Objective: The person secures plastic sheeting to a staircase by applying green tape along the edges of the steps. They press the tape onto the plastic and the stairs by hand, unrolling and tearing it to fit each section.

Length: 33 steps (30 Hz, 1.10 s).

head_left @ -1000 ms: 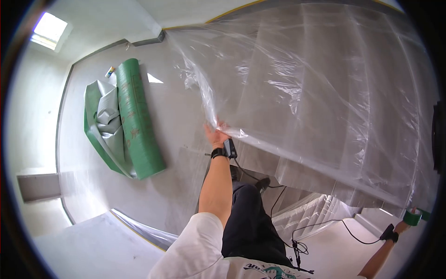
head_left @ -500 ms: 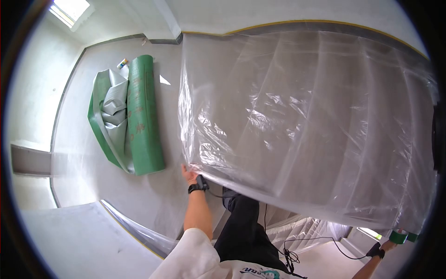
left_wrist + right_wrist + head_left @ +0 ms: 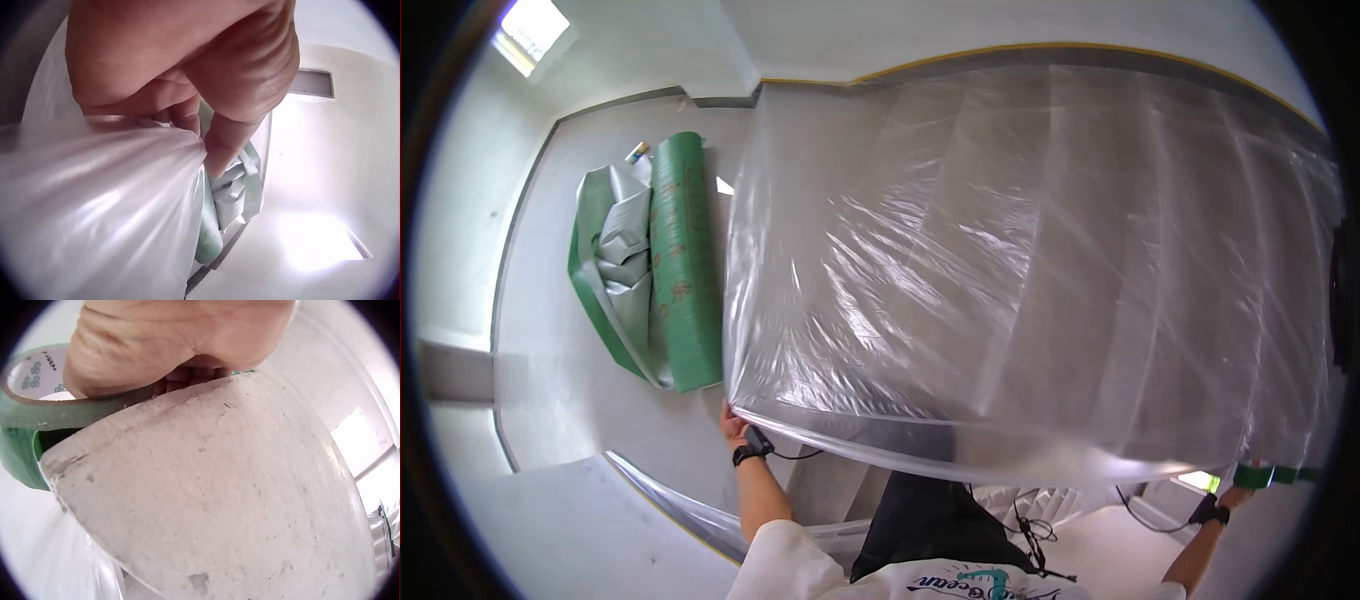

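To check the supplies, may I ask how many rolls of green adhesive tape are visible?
1: the green adhesive tape roll, at the right hand. Others could be hidden from view.

Your left hand [image 3: 181, 56] and right hand [image 3: 181, 337] are both cut off by the edges of their wrist views.
At left, a blurred fold of the plastic sheet [image 3: 94, 206] covers some of your fingertips; at right, a scuffed pale surface [image 3: 206, 481] hides the ends of your other fingers, and the green tape roll [image 3: 22, 456] runs out of that view. From your head, the sheet makes the far part of your black trousers [image 3: 910, 525] hazy, the near edge crops your white shirt [image 3: 800, 570], the print on the green mat roll [image 3: 683, 270] is illegible, and the small object [image 3: 637, 153] beyond it is too tiny to identify.
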Motion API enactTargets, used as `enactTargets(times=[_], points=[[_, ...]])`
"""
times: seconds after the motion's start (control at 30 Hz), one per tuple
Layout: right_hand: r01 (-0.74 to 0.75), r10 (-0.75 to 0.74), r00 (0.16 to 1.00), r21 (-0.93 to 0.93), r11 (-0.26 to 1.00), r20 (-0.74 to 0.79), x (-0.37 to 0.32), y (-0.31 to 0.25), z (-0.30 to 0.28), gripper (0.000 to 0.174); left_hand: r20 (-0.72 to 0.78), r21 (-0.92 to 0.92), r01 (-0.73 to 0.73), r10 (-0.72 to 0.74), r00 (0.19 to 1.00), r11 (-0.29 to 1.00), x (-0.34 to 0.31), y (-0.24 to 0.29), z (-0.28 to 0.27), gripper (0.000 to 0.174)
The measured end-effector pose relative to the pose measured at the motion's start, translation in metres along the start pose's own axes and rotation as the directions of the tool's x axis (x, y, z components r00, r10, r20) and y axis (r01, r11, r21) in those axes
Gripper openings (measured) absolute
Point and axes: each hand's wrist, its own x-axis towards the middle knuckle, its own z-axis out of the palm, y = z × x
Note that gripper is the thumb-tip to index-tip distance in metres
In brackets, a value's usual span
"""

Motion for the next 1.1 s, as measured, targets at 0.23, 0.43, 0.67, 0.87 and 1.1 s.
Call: enactTargets(times=[0.23, 0.43, 0.67, 0.87, 1.1], points=[[0.233, -0.228, 0.972, -0.263, 0.936, 0.049, -0.006, 0.020, -0.004, 0.047, -0.330, 0.136, 0.141, -0.089, 0.940, 0.981, -0.066, 0.075, 0.099, 0.039], [-0.035, 0.054, 0.980, 0.102, 0.994, -0.190, -0.031, -0.080, 0.037, 0.020, -0.414, 0.525, 0.374, -0.155, 0.897, 0.764, -0.031, 0.071, -0.029, 0.034], [0.181, -0.212, 0.977, -0.575, 0.798, 0.012, -0.008, 0.032, 0.021, 0.042, -0.202, 0.807, 0.108, 0.099, 0.974, 0.581, 0.080, 0.132, 0.092, 0.032], [0.137, -0.159, 0.987, -0.422, 0.896, -0.017, -0.010, 0.007, 0.030, 0.036, -0.266, 0.728, 0.010, 0.270, 0.925, 0.685, 0.144, 0.117, 0.149, 0.027], [-0.057, 0.034, 0.990, -0.169, 0.984, -0.135, -0.029, -0.072, 0.048, 0.020, 0.355, 0.935, -0.352, 0.167, 0.920, -0.049, 0.080, 0.010, 0.301, 0.036]])
